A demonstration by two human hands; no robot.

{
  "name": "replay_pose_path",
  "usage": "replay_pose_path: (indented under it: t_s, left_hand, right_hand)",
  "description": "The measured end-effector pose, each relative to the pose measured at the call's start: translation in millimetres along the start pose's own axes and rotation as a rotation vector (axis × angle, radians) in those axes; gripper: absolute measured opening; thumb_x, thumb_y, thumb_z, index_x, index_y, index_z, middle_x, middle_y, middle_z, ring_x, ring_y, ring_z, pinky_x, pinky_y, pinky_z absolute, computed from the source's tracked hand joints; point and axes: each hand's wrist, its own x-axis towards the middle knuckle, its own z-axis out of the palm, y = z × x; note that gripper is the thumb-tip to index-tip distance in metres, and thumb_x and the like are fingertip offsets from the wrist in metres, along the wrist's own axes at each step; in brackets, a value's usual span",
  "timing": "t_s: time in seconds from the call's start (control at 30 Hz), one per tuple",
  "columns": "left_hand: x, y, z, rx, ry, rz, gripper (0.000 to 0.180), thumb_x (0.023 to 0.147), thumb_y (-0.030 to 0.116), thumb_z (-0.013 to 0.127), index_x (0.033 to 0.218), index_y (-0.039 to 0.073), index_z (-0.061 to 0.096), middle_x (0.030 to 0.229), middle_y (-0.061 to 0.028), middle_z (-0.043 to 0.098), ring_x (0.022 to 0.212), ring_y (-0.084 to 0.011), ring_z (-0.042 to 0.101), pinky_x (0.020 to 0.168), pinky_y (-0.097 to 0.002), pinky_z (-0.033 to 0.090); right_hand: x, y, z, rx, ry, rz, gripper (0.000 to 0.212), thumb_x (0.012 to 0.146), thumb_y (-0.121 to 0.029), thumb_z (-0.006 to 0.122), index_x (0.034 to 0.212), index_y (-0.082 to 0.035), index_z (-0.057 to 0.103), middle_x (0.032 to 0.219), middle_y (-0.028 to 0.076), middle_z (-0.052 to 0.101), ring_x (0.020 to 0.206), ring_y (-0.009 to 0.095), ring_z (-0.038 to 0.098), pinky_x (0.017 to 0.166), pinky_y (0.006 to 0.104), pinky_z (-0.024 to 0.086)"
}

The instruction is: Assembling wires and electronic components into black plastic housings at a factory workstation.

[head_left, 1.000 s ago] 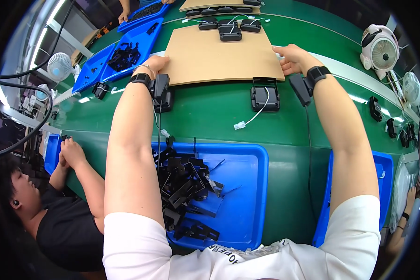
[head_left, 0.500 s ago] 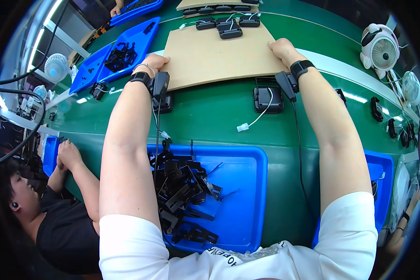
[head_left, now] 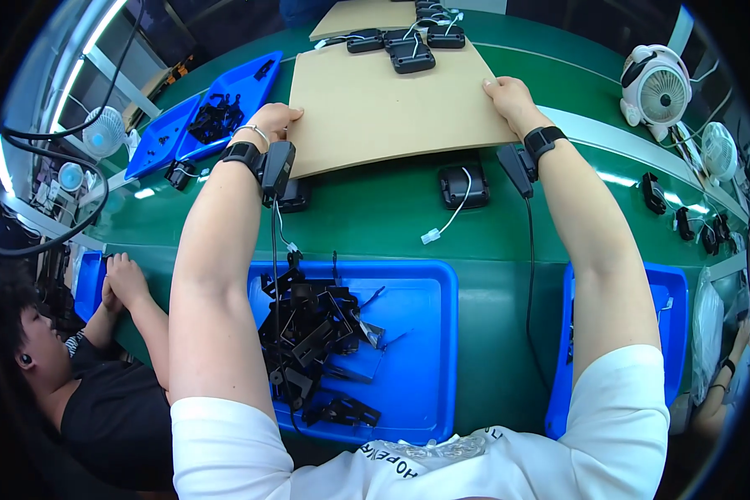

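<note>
My left hand (head_left: 277, 122) grips the left edge of a tan cardboard sheet (head_left: 383, 108), thumb on top and fingers partly hidden beneath. On the opposite edge, my right hand (head_left: 511, 98) holds the sheet the same way. Several black rectangular devices with white leads, among them a near one (head_left: 412, 58), rest at the sheet's far side. Below the near edge, a black device (head_left: 463, 187) with a white plug lies on the green table (head_left: 375, 225). Another black device (head_left: 295, 197) shows partly beside my left wrist.
A blue tray (head_left: 425, 333) of black brackets (head_left: 317, 325) sits close to me. More blue trays stand at far left (head_left: 254, 79) and right (head_left: 671, 333). A white fan (head_left: 662, 96) is at right. At left sits a co-worker (head_left: 108, 400), hands together. Another cardboard sheet (head_left: 362, 18) lies beyond.
The view has shifted slightly, and the sheet's near edge sits a little lower in it. Both hands keep their hold. A far-left hand and blue tray have left the view.
</note>
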Motion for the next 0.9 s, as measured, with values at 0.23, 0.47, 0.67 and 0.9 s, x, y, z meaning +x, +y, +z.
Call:
replay_pose_path:
  t_s: [0.23,0.47,0.67,0.9]
  left_hand:
    - [-59,11,-2,-0.142,-0.126,0.053,0.022,0.087,0.016,0.057,0.105,0.004,0.053,0.1,-0.0084,0.056,0.09,-0.02,0.056,0.075,-0.0338,0.05]
    - [-96,15,14,-0.153,-0.23,0.075,0.017,0.088,0.017,0.057,0.097,0.004,0.053,0.095,-0.0064,0.057,0.081,-0.0168,0.059,0.071,-0.0339,0.052]
    - [-130,-1,35,-0.192,-0.346,0.036,0.025,0.086,0.014,0.058,0.106,0.001,0.05,0.096,-0.0078,0.057,0.083,-0.0187,0.059,0.071,-0.0334,0.052]
    - [-159,-12,45,-0.221,-0.427,0.052,0.022,0.086,0.015,0.059,0.104,0.004,0.051,0.092,-0.007,0.059,0.083,-0.0182,0.06,0.074,-0.0337,0.052]
  right_hand:
    - [-44,-8,-65,0.038,0.043,-0.039,0.035,0.088,-0.025,0.052,0.103,0.005,0.06,0.094,0.018,0.063,0.083,0.025,0.061,0.076,0.0343,0.047]
    - [-84,-11,-117,-0.003,0.064,-0.003,0.031,0.09,-0.023,0.052,0.102,0.004,0.06,0.086,0.013,0.063,0.071,0.017,0.058,0.067,0.0302,0.047]
    - [-114,8,-148,0.047,0.005,0.007,0.031,0.089,-0.023,0.053,0.099,0.005,0.06,0.085,0.012,0.063,0.072,0.017,0.059,0.066,0.0316,0.047]
    - [-133,41,-167,0.097,-0.02,0.019,0.031,0.09,-0.024,0.053,0.098,0.004,0.06,0.083,0.009,0.063,0.068,0.014,0.058,0.062,0.0306,0.047]
